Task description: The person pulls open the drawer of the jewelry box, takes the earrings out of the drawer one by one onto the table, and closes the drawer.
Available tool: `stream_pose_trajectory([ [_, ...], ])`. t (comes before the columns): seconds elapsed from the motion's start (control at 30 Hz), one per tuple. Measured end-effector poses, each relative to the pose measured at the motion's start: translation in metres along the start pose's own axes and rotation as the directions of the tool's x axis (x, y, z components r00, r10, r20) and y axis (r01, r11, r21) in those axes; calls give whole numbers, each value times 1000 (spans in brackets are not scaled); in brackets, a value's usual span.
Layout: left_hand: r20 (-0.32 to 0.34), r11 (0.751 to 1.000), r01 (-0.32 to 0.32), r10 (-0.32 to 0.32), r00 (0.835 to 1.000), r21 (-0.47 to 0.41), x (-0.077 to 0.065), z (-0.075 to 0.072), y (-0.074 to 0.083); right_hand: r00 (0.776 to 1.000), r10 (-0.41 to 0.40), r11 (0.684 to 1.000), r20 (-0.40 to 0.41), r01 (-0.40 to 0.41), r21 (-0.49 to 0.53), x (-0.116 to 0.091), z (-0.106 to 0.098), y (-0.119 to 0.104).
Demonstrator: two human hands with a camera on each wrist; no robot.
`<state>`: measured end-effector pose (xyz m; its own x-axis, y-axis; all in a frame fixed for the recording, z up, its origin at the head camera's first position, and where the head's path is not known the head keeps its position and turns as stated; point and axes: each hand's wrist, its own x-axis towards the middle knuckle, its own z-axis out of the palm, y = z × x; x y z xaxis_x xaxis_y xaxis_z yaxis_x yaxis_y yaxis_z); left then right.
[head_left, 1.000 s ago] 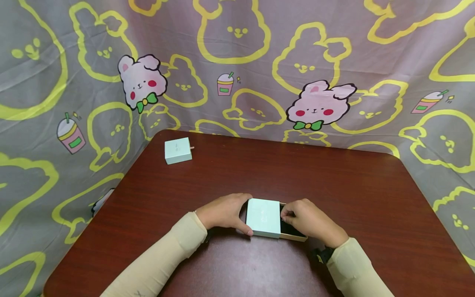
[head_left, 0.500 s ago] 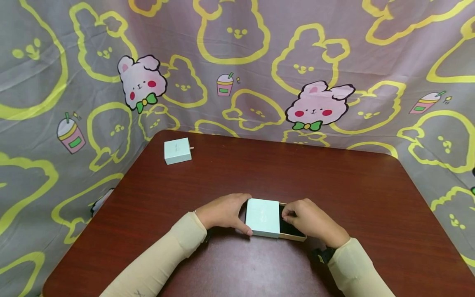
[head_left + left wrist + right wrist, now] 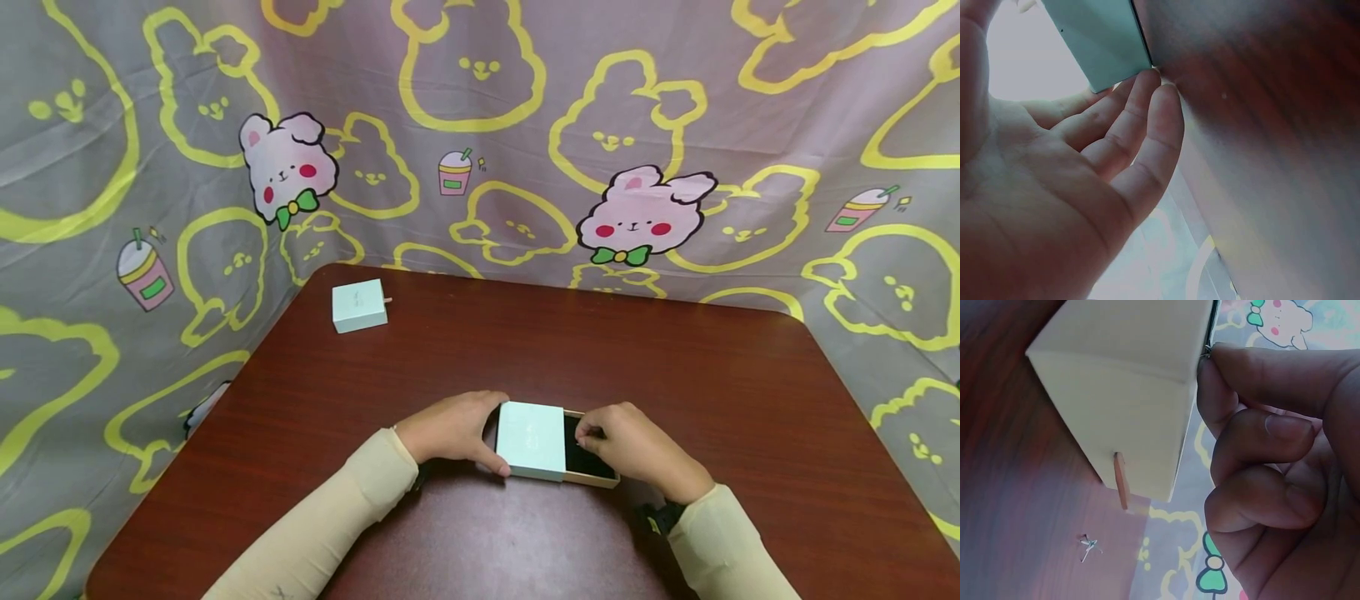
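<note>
A pale mint slide-out box (image 3: 531, 440) lies on the table, its cream drawer (image 3: 592, 480) pulled partway out to the right. Black lining (image 3: 600, 462) shows inside. My left hand (image 3: 453, 427) grips the sleeve's left end, thumb at the near corner and fingers at the far one; in the left wrist view its fingertips are at the box edge. Over the drawer, my right hand (image 3: 630, 442) pinches a tiny silvery piece (image 3: 1207, 351) between thumb and index finger, the other fingers curled in. Most of that piece is hidden by the fingertips.
A second mint box (image 3: 360, 306) with a small pull tab stands at the table's back left. The right wrist view shows a small star-shaped silvery thing (image 3: 1089, 545) and the drawer's brown pull tab (image 3: 1122, 481). A patterned curtain (image 3: 517, 100) surrounds the table (image 3: 465, 350).
My right hand has shifted slightly to the right over the drawer, still pinching. The left hand and both boxes have stayed in place.
</note>
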<state>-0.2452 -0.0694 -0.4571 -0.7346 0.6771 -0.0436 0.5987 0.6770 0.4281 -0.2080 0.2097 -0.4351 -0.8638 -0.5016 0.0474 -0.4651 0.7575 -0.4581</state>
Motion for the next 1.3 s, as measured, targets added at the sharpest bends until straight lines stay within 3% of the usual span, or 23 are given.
stream_pose_trajectory([
  [1.3, 19, 1000, 25, -25, 1000, 5, 0, -1, 2, 997, 62, 998, -43, -61, 19, -17, -11, 8],
])
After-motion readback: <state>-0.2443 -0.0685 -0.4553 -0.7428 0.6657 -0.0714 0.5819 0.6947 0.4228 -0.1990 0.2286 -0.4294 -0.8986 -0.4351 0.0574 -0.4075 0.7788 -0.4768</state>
